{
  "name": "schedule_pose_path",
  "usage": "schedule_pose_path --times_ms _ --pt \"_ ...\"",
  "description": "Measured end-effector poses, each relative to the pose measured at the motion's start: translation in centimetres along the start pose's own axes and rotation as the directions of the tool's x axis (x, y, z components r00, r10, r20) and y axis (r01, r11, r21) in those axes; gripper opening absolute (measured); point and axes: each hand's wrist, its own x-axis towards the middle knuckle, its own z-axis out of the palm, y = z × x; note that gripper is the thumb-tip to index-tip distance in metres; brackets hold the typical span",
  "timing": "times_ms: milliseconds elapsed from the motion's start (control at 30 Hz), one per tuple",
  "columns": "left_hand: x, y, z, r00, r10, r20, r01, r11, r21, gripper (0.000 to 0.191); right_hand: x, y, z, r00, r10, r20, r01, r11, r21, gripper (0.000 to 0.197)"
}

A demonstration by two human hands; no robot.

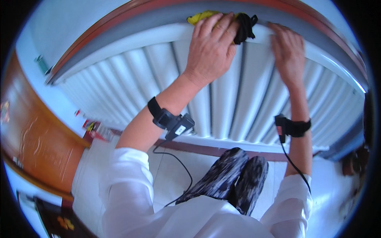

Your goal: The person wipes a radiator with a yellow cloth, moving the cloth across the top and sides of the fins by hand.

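Note:
My left hand (pixel 212 49) presses a yellow cloth (pixel 202 16) with a bunched black part (pixel 244 28) against the top of a white column radiator (pixel 226 98). Its fingers bend over the cloth and hide much of it. To the right, my right hand (pixel 288 53) is at the radiator's top rail, blurred, with fingers extended and no object visible in it. Whether its fingertips touch the rail is unclear. Each forearm wears a black strap with a small device (pixel 180 126) and a cable.
A reddish-brown wooden ledge (pixel 86 44) curves above the radiator, with a grey band below it. An orange-brown wooden door (pixel 44 142) stands at left. Red-and-clear packaging (pixel 98 131) is near the radiator's lower left. Pale tiles (pixel 169 166) cover the floor. Dark blurred objects (pixel 355 162) sit at right.

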Motion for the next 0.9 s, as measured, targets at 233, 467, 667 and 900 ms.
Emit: schedule_pose_path --times_ms 233,467,667,900 --pt "1.5 4.7 4.2 0.999 0.051 -0.001 -0.051 0.999 -0.005 0.042 0.7 0.4 -2.1 1.000 -0.005 0.018 0.002 0.985 0.170 0.045" --pt "2.6 1.9 0.9 0.982 0.058 0.181 0.015 0.924 -0.383 0.044 1.9 -4.9 -2.8 0.987 -0.124 -0.099 0.149 0.939 0.310 0.043" --pt "2.3 -0.1 -2.3 0.965 -0.006 0.264 0.142 0.854 -0.500 0.035 0.9 -6.5 -0.6 0.997 0.056 -0.051 -0.040 0.960 0.278 0.058" --pt "0.2 -5.7 -2.2 0.969 -0.224 0.102 0.219 0.974 0.055 0.021 -3.4 -0.2 -1.5 0.993 -0.116 -0.033 0.116 0.993 0.004 0.050"
